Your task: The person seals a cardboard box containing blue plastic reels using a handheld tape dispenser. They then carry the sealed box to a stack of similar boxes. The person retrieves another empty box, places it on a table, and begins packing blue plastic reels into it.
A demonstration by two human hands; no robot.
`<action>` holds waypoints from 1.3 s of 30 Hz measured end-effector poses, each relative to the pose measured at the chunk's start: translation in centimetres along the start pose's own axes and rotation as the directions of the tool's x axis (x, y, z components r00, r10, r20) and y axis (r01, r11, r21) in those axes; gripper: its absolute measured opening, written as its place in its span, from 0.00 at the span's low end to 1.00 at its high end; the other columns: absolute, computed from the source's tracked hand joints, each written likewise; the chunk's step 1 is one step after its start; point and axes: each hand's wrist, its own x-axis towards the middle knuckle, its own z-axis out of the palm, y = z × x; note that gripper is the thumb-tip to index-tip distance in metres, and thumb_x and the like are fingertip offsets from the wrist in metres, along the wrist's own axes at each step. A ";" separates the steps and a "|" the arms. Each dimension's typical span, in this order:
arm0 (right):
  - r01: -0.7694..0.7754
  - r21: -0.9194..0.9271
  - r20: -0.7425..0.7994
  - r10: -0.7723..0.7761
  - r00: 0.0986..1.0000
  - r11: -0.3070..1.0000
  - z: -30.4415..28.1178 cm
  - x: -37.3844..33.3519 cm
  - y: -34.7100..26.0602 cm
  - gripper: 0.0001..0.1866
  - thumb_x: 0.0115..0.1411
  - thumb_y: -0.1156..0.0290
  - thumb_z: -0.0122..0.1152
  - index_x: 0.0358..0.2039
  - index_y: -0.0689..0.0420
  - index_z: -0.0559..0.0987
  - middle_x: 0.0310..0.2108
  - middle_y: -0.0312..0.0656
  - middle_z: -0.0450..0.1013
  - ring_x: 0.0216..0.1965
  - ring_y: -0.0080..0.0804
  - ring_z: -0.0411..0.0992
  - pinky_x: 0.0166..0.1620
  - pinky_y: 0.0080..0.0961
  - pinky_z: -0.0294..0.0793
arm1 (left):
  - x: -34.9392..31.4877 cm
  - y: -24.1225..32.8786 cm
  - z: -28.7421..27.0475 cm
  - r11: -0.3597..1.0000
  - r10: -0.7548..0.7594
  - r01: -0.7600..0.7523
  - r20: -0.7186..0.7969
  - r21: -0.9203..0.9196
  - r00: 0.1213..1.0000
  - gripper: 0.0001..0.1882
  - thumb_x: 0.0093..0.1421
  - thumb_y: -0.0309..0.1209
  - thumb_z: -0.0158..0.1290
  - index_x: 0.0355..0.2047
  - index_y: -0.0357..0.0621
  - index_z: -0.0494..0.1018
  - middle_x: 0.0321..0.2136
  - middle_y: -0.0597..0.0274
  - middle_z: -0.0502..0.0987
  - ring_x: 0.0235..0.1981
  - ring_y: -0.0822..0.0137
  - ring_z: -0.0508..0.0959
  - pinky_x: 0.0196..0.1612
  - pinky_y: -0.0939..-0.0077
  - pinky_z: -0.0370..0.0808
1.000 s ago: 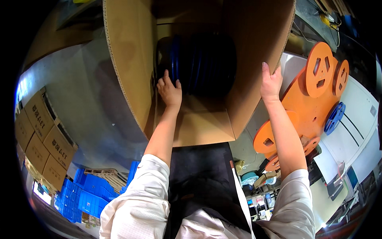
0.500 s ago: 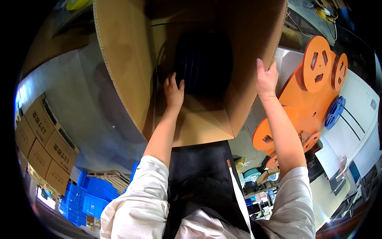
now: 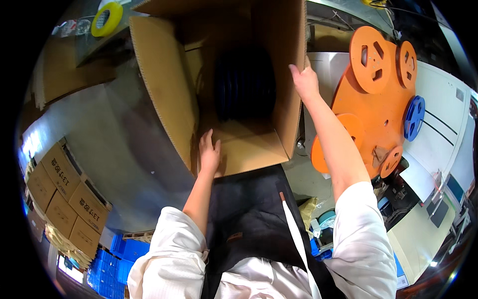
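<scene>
A large cardboard box point(image 3: 164, 74) lies in front of me with its open side toward me. Inside it stand several dark blue reels point(image 3: 244, 84) in a row, deep in shadow. My right hand point(image 3: 305, 83) grips the box's right wall, thumb on the inner face and the fingers mostly hidden behind the edge. Low in the box opening, on the left, is my left hand point(image 3: 209, 153), its fingers apart and nothing in them. It is close to the lower panel and apart from the reels; whether it touches the cardboard I cannot tell.
To the right stands an orange panel with orange discs point(image 3: 369, 60) and a blue reel point(image 3: 414, 118). Stacked cartons point(image 3: 62, 199) and blue crates point(image 3: 104, 269) are at the lower left. A yellow tape roll point(image 3: 107, 19) rests on a surface at the upper left.
My left hand has drawn back from the reels toward the box's near lower edge. The right hand still holds the right wall. The view has shifted, and the box opening appears further left.
</scene>
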 end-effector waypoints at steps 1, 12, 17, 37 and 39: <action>-0.005 0.078 -0.023 0.007 1.000 0.997 -0.4 -0.9 0.1 0.36 0.55 0.61 0.58 0.62 0.58 0.57 0.48 0.58 0.69 0.51 0.53 0.68 0.53 0.40 0.67 | -0.7 0.6 -1.4 1.000 0.002 -0.002 0.025 -0.005 1.000 0.25 0.59 0.34 0.50 0.57 0.43 0.63 0.56 0.48 0.64 0.57 0.48 0.63 0.60 0.61 0.60; -0.310 0.078 0.318 0.271 0.908 0.947 -2.9 -30.3 8.7 0.29 0.56 0.55 0.58 0.52 0.61 0.68 0.47 0.55 0.71 0.50 0.49 0.69 0.51 0.39 0.69 | -8.2 -4.2 -8.3 0.995 0.063 -0.086 0.355 0.052 0.933 0.22 0.59 0.28 0.53 0.54 0.38 0.65 0.45 0.49 0.73 0.47 0.59 0.75 0.47 0.69 0.74; -0.039 0.066 0.625 -0.011 0.780 0.997 -2.2 -40.9 6.9 0.31 0.54 0.45 0.59 0.48 0.58 0.75 0.45 0.49 0.73 0.48 0.43 0.71 0.50 0.36 0.69 | -10.8 -7.8 -10.7 0.998 0.068 -0.056 0.384 -0.041 0.921 0.20 0.58 0.28 0.52 0.50 0.36 0.67 0.42 0.51 0.77 0.44 0.60 0.77 0.48 0.71 0.71; 0.206 0.933 0.306 -0.952 -0.020 0.296 -27.4 -61.4 -6.8 0.20 0.60 0.56 0.57 0.36 0.64 0.76 0.40 0.45 0.70 0.41 0.37 0.67 0.44 0.31 0.66 | -25.2 -6.5 -5.9 0.988 0.112 -0.146 0.393 0.057 0.913 0.20 0.59 0.37 0.49 0.45 0.32 0.71 0.42 0.46 0.75 0.46 0.58 0.74 0.50 0.69 0.69; 0.217 0.935 0.305 -0.948 -0.089 0.281 -27.9 -62.8 -6.5 0.22 0.60 0.52 0.56 0.28 0.62 0.78 0.33 0.39 0.71 0.35 0.29 0.68 0.40 0.25 0.64 | -26.9 -6.4 -5.3 0.984 0.116 -0.162 0.413 0.079 0.903 0.20 0.59 0.37 0.49 0.45 0.32 0.71 0.42 0.47 0.75 0.46 0.59 0.74 0.50 0.70 0.69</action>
